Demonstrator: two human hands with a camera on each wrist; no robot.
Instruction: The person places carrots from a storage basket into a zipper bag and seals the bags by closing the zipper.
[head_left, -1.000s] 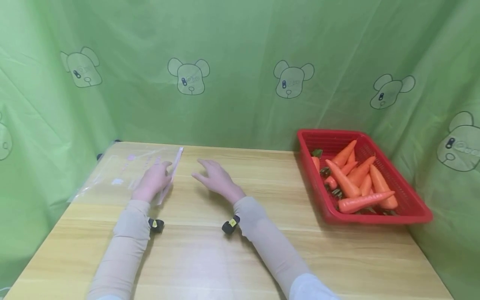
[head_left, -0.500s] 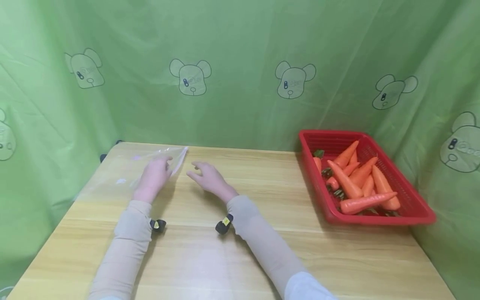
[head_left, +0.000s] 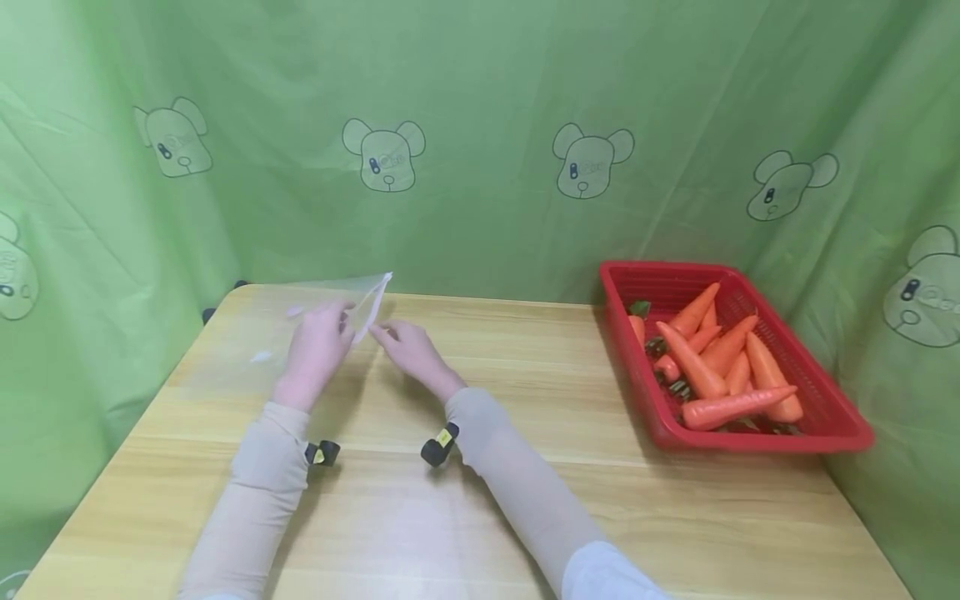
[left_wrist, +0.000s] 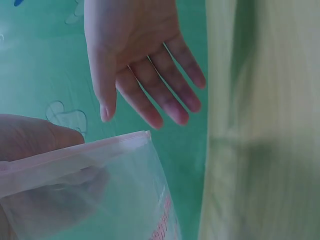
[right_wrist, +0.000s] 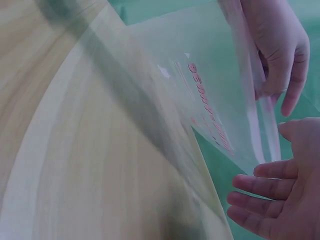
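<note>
A clear plastic zip bag (head_left: 240, 337) with a pale pink zip edge and red lettering lies over the left back part of the table, its mouth end raised. My left hand (head_left: 317, 346) grips that zip edge, and in the right wrist view its thumb and fingers are curled round the bag's mouth (right_wrist: 267, 125). Just right of the mouth is my right hand (head_left: 414, 354), its fingertips close to the zip edge's lower corner. The left wrist view shows this right hand (left_wrist: 145, 60) with fingers loosely extended and nothing in it, near the bag's corner (left_wrist: 142, 137).
A red plastic basket (head_left: 757, 440) with several carrots (head_left: 690, 367) stands at the table's right back. Behind the wooden table (head_left: 390, 517) hangs a green curtain (head_left: 480, 225) with bear-head prints. Each forearm carries a black wrist camera (head_left: 439, 446).
The bag's zip edge has risen from the table and shifted right with my left hand. My right hand has moved slightly left, closer to the bag's mouth. The basket stays put.
</note>
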